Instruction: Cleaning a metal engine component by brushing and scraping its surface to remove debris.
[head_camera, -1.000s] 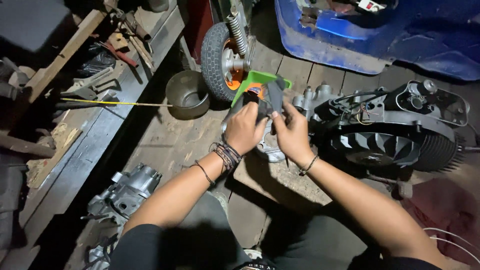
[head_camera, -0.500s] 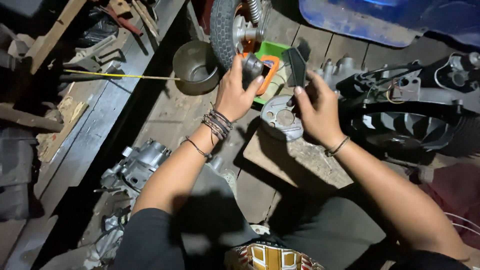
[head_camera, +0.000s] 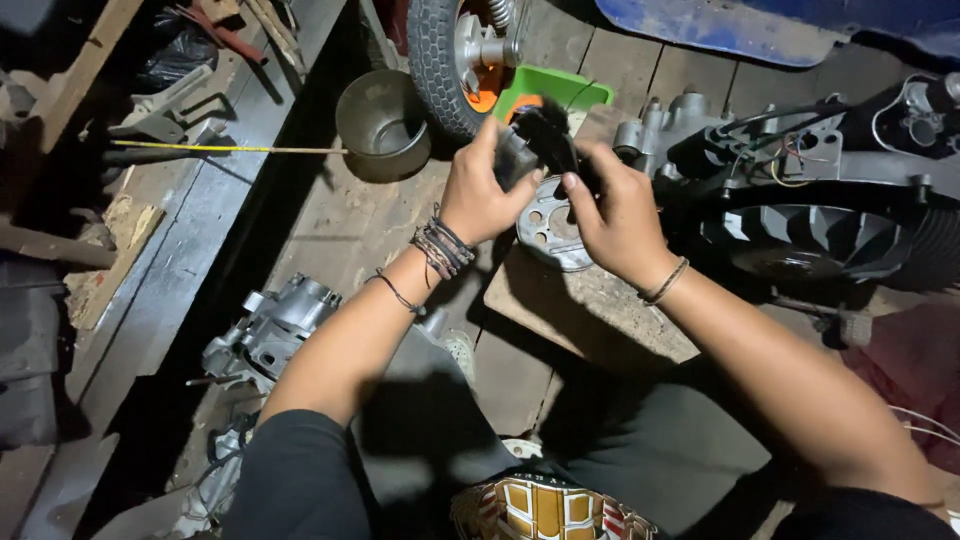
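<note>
My left hand (head_camera: 487, 195) and my right hand (head_camera: 612, 215) are raised close together over the wooden floor. Between them they grip a small dark part (head_camera: 535, 140); its exact shape is blurred. The left hand pinches its left end, the right hand's fingers close on its right side. Just below the hands lies a round silver metal plate with holes (head_camera: 545, 235). A black finned engine (head_camera: 810, 215) with wires sits right of my right hand.
A small tyred wheel with orange hub (head_camera: 450, 50) and a green tray (head_camera: 555, 90) lie ahead. A metal bowl (head_camera: 383, 122) stands left of the wheel. A grey engine casing (head_camera: 275, 325) lies by my left elbow. Wooden planks and tools (head_camera: 165, 110) fill the left side.
The view has shifted closer. My hands have drawn together on the dark part, which was held more apart half a second ago, and they sit lower over the silver plate.
</note>
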